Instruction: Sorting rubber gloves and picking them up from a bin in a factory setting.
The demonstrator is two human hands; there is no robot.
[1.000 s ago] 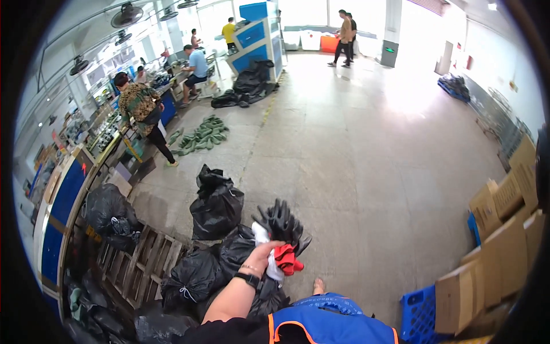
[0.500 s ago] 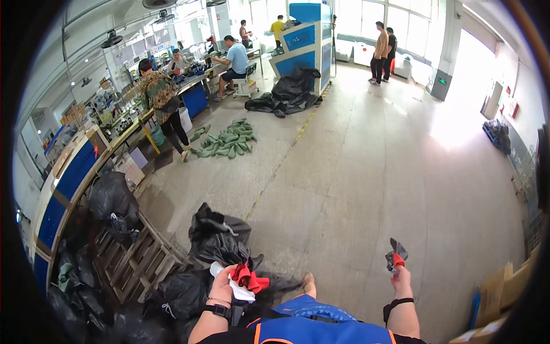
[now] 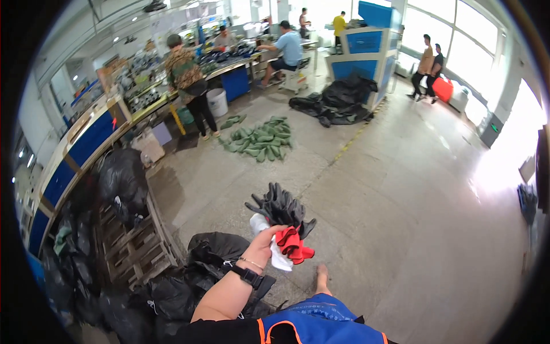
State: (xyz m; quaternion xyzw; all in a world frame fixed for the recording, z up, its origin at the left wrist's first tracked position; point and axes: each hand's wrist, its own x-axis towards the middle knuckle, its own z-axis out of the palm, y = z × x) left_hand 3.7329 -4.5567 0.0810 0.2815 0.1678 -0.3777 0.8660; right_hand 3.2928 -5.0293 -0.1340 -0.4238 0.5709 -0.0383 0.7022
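Large workshop hall. Concrete floor [image 3: 401, 189], pale, glossy, yellow line [image 3: 349, 143] running toward 1 o'clock. Tall windows [image 3: 458, 28] at 1–2 o'clock; strong daylight glare on floor at 3 o'clock. Long blue-fronted workbenches [image 3: 86, 143] along wall from 9 to 12 o'clock. Blue machine cabinet [image 3: 366, 43] at 12–1 o'clock. Wooden pallets [image 3: 134, 241] at 8 o'clock, black bags [image 3: 123, 180] stacked about them. Green pile [image 3: 260, 140] on floor at 12 o'clock. White bucket [image 3: 217, 102] by bench.
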